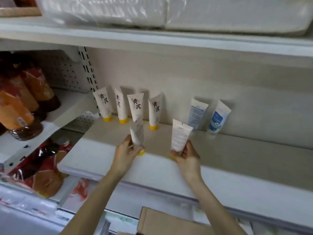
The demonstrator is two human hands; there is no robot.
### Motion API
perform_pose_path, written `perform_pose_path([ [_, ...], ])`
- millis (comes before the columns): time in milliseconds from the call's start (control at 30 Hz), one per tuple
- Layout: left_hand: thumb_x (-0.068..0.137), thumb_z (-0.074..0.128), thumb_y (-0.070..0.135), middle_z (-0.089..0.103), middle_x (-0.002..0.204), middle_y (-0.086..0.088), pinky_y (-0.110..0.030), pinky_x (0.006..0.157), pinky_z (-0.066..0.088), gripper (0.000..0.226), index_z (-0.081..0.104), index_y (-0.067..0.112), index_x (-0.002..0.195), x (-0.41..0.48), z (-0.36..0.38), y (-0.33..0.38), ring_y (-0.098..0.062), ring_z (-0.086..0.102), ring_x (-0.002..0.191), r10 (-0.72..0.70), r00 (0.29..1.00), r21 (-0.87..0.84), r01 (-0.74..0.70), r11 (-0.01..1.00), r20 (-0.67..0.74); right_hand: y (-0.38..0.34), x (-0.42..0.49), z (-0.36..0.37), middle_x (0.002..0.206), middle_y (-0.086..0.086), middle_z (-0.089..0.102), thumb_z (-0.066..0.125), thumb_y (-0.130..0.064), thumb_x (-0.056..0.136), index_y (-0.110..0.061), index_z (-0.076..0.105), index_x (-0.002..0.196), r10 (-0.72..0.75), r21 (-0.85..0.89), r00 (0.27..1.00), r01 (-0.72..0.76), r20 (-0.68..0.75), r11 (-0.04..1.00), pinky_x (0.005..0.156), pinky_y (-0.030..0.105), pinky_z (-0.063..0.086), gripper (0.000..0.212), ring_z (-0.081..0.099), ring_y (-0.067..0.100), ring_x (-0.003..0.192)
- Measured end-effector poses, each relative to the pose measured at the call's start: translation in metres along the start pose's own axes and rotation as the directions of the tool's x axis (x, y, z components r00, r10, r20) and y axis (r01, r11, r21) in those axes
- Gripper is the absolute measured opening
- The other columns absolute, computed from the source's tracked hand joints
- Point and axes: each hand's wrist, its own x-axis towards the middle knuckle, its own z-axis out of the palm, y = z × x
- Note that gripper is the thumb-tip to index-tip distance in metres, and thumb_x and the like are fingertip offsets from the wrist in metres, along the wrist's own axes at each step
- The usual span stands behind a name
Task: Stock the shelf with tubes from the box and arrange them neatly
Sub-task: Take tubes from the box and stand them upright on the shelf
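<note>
At the front of a pale beige shop shelf [237, 150], the left hand [126, 150] grips a white plastic tube with a yellow cap [137, 133], cap down. The right hand [188, 156] grips a second white yellow-capped tube [180, 137] the same way. At the shelf's back stand four matching white tubes [136, 106] and two blue-and-white tubes [197, 114]; a brown cardboard box [160, 223] sits below the shelf.

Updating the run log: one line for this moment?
stocking | left hand grips left tube | right hand grips right tube | shelf: six tubes at back
</note>
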Motion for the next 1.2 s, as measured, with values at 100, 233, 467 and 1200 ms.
perform_pose_path([
  [100, 0.076, 0.073, 0.004, 0.068, 0.091, 0.008, -0.016, 0.069, 0.051, 0.039, 0.054, 0.020, 0.107, 0.004, -0.001, -0.009, -0.005, 0.066, 0.083, -0.020, 1.000, 0.010, 0.019, 1.000, 0.018, -0.005, 0.017, 0.011, 0.084, 0.000, 0.068, 0.077, -0.008, 0.071, -0.027, 0.055, 0.086, 0.022, -0.074, 0.998, -0.026, -0.053, 0.997, 0.078, 0.041, 0.054, 0.033, 0.067, 0.027, 0.084],
  [233, 0.074, 0.074, 0.004, 0.070, 0.088, 0.006, -0.026, 0.073, 0.052, 0.037, 0.056, 0.021, 0.102, 0.006, 0.001, -0.020, -0.014, 0.066, 0.082, -0.042, 0.999, -0.034, 0.043, 0.998, 0.022, -0.007, 0.048, 0.028, 0.088, 0.006, 0.070, 0.078, -0.015, 0.070, -0.013, 0.059, 0.095, -0.044, -0.181, 0.987, 0.016, -0.152, 0.983, 0.075, 0.042, 0.053, 0.032, 0.066, 0.028, 0.083],
  [467, 0.075, 0.074, 0.010, 0.069, 0.086, 0.002, -0.021, 0.071, 0.049, 0.029, 0.058, 0.017, 0.098, 0.006, 0.002, -0.031, -0.017, 0.064, 0.083, -0.039, 0.999, -0.067, 0.041, 0.997, 0.037, -0.001, 0.083, 0.044, 0.092, 0.002, 0.068, 0.077, -0.017, 0.074, -0.007, 0.059, 0.100, -0.124, -0.220, 0.964, 0.071, -0.235, 0.973, 0.076, 0.030, 0.048, 0.034, 0.063, 0.021, 0.085],
  [1200, 0.076, 0.075, 0.012, 0.069, 0.086, 0.001, -0.018, 0.069, 0.045, 0.029, 0.057, 0.021, 0.097, 0.005, 0.002, -0.031, -0.020, 0.063, 0.085, -0.018, 1.000, -0.082, 0.019, 0.996, 0.020, 0.012, 0.093, 0.045, 0.099, 0.007, 0.069, 0.076, -0.020, 0.076, -0.006, 0.058, 0.105, -0.176, -0.274, 0.957, 0.109, -0.232, 0.956, 0.072, 0.023, 0.040, 0.036, 0.063, 0.021, 0.089],
])
